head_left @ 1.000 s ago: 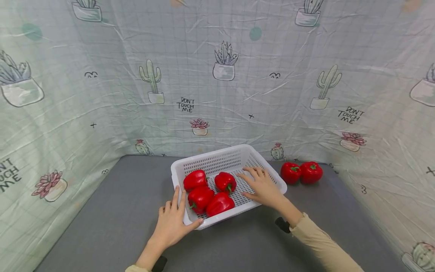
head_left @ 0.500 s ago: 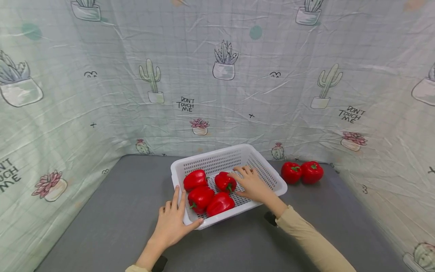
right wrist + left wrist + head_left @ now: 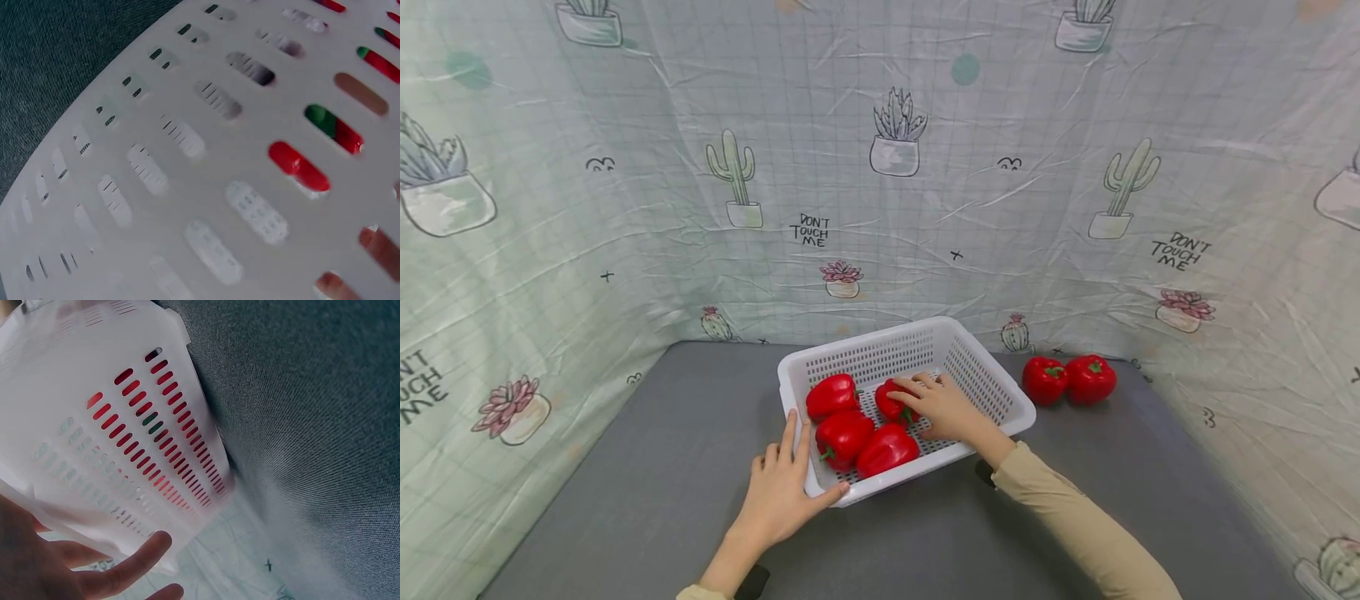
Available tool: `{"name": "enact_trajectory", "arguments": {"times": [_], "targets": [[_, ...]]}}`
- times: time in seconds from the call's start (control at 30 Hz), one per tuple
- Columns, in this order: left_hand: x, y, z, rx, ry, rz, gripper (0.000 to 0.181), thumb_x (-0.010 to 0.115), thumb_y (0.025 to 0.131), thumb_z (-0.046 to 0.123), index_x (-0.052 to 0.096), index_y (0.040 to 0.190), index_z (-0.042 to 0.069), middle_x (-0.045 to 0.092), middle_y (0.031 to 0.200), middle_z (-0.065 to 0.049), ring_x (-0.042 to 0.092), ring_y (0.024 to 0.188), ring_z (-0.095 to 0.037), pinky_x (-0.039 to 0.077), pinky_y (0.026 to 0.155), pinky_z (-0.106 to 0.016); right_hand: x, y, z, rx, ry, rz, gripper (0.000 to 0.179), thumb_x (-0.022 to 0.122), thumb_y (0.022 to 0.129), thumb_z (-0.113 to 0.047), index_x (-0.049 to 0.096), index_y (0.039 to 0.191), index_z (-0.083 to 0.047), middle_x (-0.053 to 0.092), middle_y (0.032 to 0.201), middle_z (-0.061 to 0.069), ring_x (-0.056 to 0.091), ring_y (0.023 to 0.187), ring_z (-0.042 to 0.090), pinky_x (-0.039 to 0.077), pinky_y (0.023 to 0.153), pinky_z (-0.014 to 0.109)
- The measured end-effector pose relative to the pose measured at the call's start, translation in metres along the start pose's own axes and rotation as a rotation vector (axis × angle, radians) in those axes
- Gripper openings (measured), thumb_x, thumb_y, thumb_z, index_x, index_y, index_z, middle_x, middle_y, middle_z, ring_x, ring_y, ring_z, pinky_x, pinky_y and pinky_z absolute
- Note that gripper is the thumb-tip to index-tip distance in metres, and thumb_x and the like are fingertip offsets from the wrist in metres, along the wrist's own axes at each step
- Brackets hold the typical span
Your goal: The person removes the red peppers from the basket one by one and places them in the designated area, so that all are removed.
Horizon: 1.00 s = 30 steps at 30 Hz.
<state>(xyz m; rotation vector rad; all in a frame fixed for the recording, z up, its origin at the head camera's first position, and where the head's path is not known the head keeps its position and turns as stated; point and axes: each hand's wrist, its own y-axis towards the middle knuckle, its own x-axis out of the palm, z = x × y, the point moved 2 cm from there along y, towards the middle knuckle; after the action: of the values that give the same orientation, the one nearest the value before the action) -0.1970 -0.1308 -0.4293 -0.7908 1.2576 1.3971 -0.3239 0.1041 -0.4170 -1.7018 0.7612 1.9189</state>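
Note:
A white slotted plastic basket (image 3: 880, 354) sits at a slant on the table with several red bell peppers in it. My left hand (image 3: 777, 496) rests at its near left corner, fingers straight along the rim and thumb on the front edge. My right hand (image 3: 951, 412) reaches into the basket from the right. Its fingertips lie over the top of one bell pepper (image 3: 887, 406), with the thumb side beside it. Three more bell peppers (image 3: 844, 435) lie to the left and front of that one. Through the slots in the right wrist view, red pepper (image 3: 300, 165) and fingers show.
Two more red bell peppers, the left one (image 3: 1044, 382) and the right one (image 3: 1091, 379), stand side by side on the grey table (image 3: 647, 467) right of the basket. A cactus-printed cloth (image 3: 955, 217) hangs around the back and sides.
My right hand has moved left inside the basket, from its right end to over the bell pepper. The left hand, the basket and the peppers have stayed in place.

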Motion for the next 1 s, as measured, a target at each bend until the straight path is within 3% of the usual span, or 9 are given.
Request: {"name": "enact_trajectory", "arguments": {"times": [0.27, 0.53, 0.77, 1.0], "targets": [[-0.002, -0.002, -0.004, 0.002, 0.010, 0.011, 0.100, 0.049, 0.068, 0.073, 0.031, 0.138, 0.004, 0.021, 0.147, -0.015, 0.047, 0.102, -0.034, 0.040, 0.082, -0.054, 0.004, 0.005, -0.003, -0.040, -0.009, -0.025, 0.086, 0.079, 0.063, -0.028, 0.035, 0.136, -0.025, 0.032, 0.144, 0.003, 0.035, 0.122, 0.025, 0.038, 0.093, 0.048], [-0.001, 0.000, -0.001, -0.001, -0.005, -0.002, 0.099, 0.051, 0.068, 0.072, 0.032, 0.137, 0.004, 0.021, 0.147, -0.015, 0.046, 0.103, -0.034, 0.039, 0.082, -0.054, 0.006, 0.002, 0.000, 0.030, 0.002, -0.009, 0.079, 0.081, 0.059, -0.027, 0.043, 0.129, -0.029, 0.041, 0.129, 0.013, 0.036, 0.117, 0.029, 0.035, 0.091, 0.052], [0.001, 0.000, -0.001, 0.006, -0.001, 0.014, 0.099, 0.052, 0.068, 0.072, 0.033, 0.137, 0.004, 0.022, 0.147, -0.016, 0.046, 0.103, -0.035, 0.040, 0.082, -0.054, 0.009, -0.001, 0.001, 0.064, -0.039, -0.018, 0.079, 0.081, 0.058, -0.029, 0.042, 0.126, -0.028, 0.041, 0.124, 0.014, 0.037, 0.114, 0.030, 0.038, 0.089, 0.050], [0.002, 0.000, -0.001, 0.008, -0.001, 0.016, 0.100, 0.050, 0.068, 0.074, 0.033, 0.137, 0.003, 0.022, 0.147, -0.016, 0.046, 0.102, -0.033, 0.040, 0.082, -0.054, 0.011, -0.001, 0.002, 0.093, -0.106, -0.023, 0.076, 0.081, 0.059, -0.016, 0.041, 0.124, -0.025, 0.040, 0.123, 0.015, 0.041, 0.111, 0.030, 0.042, 0.087, 0.047]]}}
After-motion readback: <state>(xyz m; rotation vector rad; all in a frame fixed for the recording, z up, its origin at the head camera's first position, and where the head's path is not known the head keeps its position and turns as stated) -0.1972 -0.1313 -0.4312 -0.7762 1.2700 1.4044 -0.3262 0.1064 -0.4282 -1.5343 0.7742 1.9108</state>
